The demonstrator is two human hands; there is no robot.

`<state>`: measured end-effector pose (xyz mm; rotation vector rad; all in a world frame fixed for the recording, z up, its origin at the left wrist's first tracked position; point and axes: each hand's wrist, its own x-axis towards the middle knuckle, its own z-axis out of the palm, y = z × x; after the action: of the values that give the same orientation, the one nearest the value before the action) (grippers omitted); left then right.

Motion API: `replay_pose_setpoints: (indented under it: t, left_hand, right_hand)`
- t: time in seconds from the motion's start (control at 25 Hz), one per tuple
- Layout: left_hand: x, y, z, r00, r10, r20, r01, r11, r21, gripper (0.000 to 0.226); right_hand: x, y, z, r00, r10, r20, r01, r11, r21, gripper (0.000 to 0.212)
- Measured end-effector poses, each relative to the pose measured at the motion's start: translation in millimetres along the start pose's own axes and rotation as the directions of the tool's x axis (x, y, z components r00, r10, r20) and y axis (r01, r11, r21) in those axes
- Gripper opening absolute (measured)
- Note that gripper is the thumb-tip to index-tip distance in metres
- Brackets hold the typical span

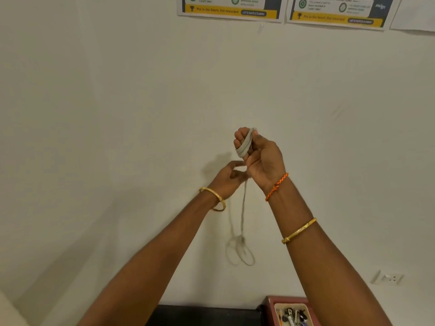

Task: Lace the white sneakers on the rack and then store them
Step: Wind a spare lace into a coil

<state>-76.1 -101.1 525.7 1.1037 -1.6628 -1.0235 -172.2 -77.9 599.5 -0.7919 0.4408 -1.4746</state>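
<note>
While right hand grips shoelace, left hand pinches it; white wall, posters.

1. Right hand raised before white wall, fingers curled round coiled grey lace.
2. Left hand lower, pinching lace strand; rest hangs down in blurred loops.
3. Posters at top, wall socket lower right, tray of small items at bottom edge.
</note>
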Motion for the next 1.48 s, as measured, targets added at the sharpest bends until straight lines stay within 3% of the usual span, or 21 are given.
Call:
replay_pose_setpoints:
  t: [0.08, 0.16, 0.24, 0.32, 0.4, 0.52, 0.6, 0.68, 0.8, 0.88, 0.96, 1.08, 1.16, 1.24, 1.32, 1.4, 1.48]
  left_hand:
    - [3, 14, 3, 0.995, 0.087, -0.047, -0.086, 0.996, 0.022, 0.006]
    - [0, 13, 2, 0.996, 0.078, -0.04, -0.078, 0.997, -0.004, 0.019]
    - [-3, 5, 2, 0.999, 0.033, -0.014, -0.033, 0.999, -0.028, 0.025]
    - [-2, 0, -1, 1.0, 0.019, -0.005, -0.019, 0.999, 0.046, 0.027]
    - [0, -1, -6, 1.0, 0.019, -0.012, -0.017, 0.986, 0.168, 0.027]
    - [1, -1, -17, 0.998, 0.032, -0.05, -0.018, 0.968, 0.252, 0.027]
    - [3, -2, -24, 0.996, 0.033, -0.08, -0.01, 0.964, 0.264, 0.026]
    - [5, -5, -29, 0.996, 0.019, -0.089, 0.0, 0.979, 0.203, 0.024]
    - [5, -12, -28, 0.996, -0.039, -0.081, 0.038, 0.999, -0.006, 0.023]
    - [2, -17, -25, 0.996, -0.072, -0.057, 0.067, 0.994, -0.084, 0.029]
    - [-1, -24, -23, 0.996, -0.09, -0.028, 0.088, 0.993, -0.085, 0.036]
    - [-5, -32, -15, 0.993, -0.109, 0.05, 0.114, 0.989, -0.094, 0.037]
    - [-10, -34, -10, 0.986, -0.106, 0.132, 0.115, 0.991, -0.064, 0.036]
    - [-15, -31, -5, 0.978, -0.09, 0.19, 0.09, 0.996, 0.01, 0.034]
    - [-16, -25, -7, 0.98, -0.057, 0.191, 0.041, 0.996, 0.085, 0.031]
    - [-12, -19, -15, 0.99, -0.023, 0.14, -0.006, 0.979, 0.203, 0.028]
    - [-6, -15, -27, 0.999, 0.017, 0.051, -0.032, 0.95, 0.311, 0.024]
  right_hand:
    - [2, 1, 2, 1.0, -0.019, 0.003, 0.019, 1.0, -0.015, 0.026]
    - [9, 0, -2, 0.994, -0.107, -0.021, 0.105, 0.993, -0.062, 0.023]
    - [20, 4, -15, 0.969, -0.234, -0.076, 0.21, 0.949, -0.236, 0.02]
    - [26, 17, -36, 0.937, -0.342, -0.073, 0.258, 0.818, -0.514, 0.021]
    - [24, 33, -60, 0.927, -0.374, 0.009, 0.257, 0.619, -0.742, 0.018]
    - [13, 46, -84, 0.959, -0.247, 0.139, 0.217, 0.325, -0.92, 0.016]
    - [4, 46, -89, 0.986, -0.1, 0.131, 0.151, 0.24, -0.959, 0.028]
    - [-4, 41, -84, 0.997, 0.005, 0.082, 0.075, 0.331, -0.941, 0.037]
    - [-12, 29, -68, 0.994, 0.103, 0.032, -0.038, 0.609, -0.792, 0.041]
    - [-16, 21, -59, 0.988, 0.155, 0.022, -0.11, 0.785, -0.609, 0.042]
    - [-17, 16, -50, 0.981, 0.191, 0.044, -0.168, 0.933, -0.32, 0.039]
    - [-9, 11, -40, 0.999, 0.048, 0.002, -0.048, 0.997, 0.066, 0.031]
    - [8, 11, -40, 0.979, -0.137, -0.154, 0.155, 0.982, 0.111, 0.025]
    - [26, 14, -54, 0.905, -0.29, -0.312, 0.281, 0.957, -0.076, 0.021]
    - [35, 24, -79, 0.844, -0.391, -0.367, 0.201, 0.866, -0.459, 0.024]
    - [27, 38, -105, 0.884, -0.375, -0.28, 0.019, 0.627, -0.779, 0.027]
    - [7, 46, -118, 0.974, -0.177, -0.142, -0.066, 0.38, -0.923, 0.03]
